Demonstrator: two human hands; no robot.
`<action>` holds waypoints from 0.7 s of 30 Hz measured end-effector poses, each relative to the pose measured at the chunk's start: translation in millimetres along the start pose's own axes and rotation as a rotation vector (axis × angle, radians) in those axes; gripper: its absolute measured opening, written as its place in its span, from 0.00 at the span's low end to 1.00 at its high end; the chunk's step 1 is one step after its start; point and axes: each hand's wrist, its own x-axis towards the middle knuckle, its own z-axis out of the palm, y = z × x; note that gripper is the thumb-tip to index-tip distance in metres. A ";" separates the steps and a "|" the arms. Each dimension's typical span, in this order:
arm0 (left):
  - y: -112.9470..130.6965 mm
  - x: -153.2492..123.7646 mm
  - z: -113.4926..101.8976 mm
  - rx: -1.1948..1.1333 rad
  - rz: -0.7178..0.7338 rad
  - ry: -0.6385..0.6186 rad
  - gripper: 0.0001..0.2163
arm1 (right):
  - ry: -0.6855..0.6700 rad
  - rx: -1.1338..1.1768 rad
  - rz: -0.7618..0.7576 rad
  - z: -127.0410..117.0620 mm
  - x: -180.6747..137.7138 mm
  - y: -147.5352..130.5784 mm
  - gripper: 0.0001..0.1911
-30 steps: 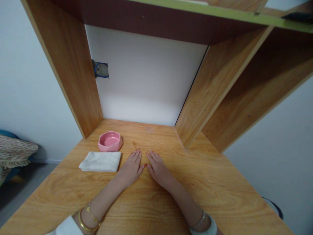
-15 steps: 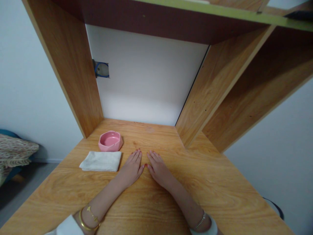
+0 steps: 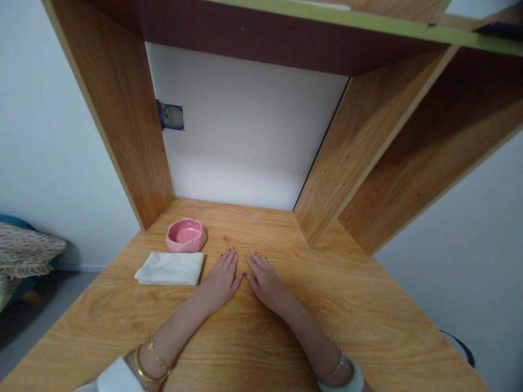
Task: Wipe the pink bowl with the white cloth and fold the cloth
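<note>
Head camera view, looking down at a wood-grain desk (image 3: 359, 326) built into a shelving unit. At the far left, a patterned, fringed cloth cover (image 3: 28, 247) hangs beside a pale wall (image 3: 44, 152). Next comes an upright wooden side panel (image 3: 110, 103), rising from the desk's back left.

Just right of that panel's foot, on the left part of the desk, lies a folded white cloth (image 3: 170, 268), flat and roughly rectangular. Directly behind it sits a pink faceted bowl (image 3: 187, 241), upright, close to the cloth's far edge. Above, a square cutout (image 3: 172, 117) with blue edging shows in the white back panel (image 3: 249, 136).

The person's left hand (image 3: 223, 279) is just right of the cloth, palm down on the desk, fingers straight and side by side. A gold bangle (image 3: 143, 373) circles that forearm, near a white sleeve (image 3: 114, 378). Beside it, the right hand (image 3: 265, 280) mirrors the pose — palm down, fingers stretched out flat. The thumb tips point at each other; whether they touch, I cannot tell. A silvery bracelet (image 3: 337, 369) rings the right forearm.

Farther right, a wooden divider (image 3: 368, 136) slants upward to a dark-bottomed shelf (image 3: 265, 41).
</note>
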 end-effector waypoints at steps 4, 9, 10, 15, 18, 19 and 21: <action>0.5 0.0 -0.6 0.002 0.001 0.009 0.25 | -0.003 -0.002 0.001 -0.5 0.0 -0.1 0.24; 0.0 -0.5 0.0 0.018 -0.004 0.009 0.25 | -0.016 -0.008 -0.002 -1.8 -0.3 -0.3 0.24; 0.0 -0.6 -0.1 0.022 -0.006 0.002 0.25 | -0.015 -0.005 -0.002 -1.9 -0.3 -0.2 0.24; -0.5 -0.1 1.1 0.012 -0.009 0.003 0.25 | -0.026 0.001 -0.002 -2.0 0.0 0.0 0.24; -1.3 0.1 3.0 0.010 -0.003 0.025 0.25 | -0.038 0.000 0.004 -2.8 0.0 -0.5 0.24; -1.5 0.1 3.5 0.010 0.001 0.031 0.25 | -0.042 -0.001 0.004 -3.0 0.1 -0.6 0.24; -1.6 0.2 3.7 0.016 0.005 0.035 0.25 | -0.046 -0.004 0.000 -3.2 0.2 -0.7 0.24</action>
